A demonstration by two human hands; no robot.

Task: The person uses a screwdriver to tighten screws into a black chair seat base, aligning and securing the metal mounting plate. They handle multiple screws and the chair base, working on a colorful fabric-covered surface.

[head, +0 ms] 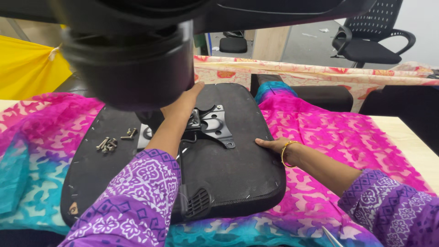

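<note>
Left hand lies flat, fingers together, on the black seat base; right hand presses its three-o'clock edge, fingers together; screws at nine o'clock

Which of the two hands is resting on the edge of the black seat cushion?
The right hand, wearing a gold bangle, lies flat on the seat cushion's right edge. The left hand instead reaches further in, by the metal bracket.

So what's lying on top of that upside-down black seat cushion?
On the seat cushion lie a black metal mounting plate, loose bolts, and both hands: left hand by the plate, right hand at the edge. The forearm hides part of the plate.
</note>
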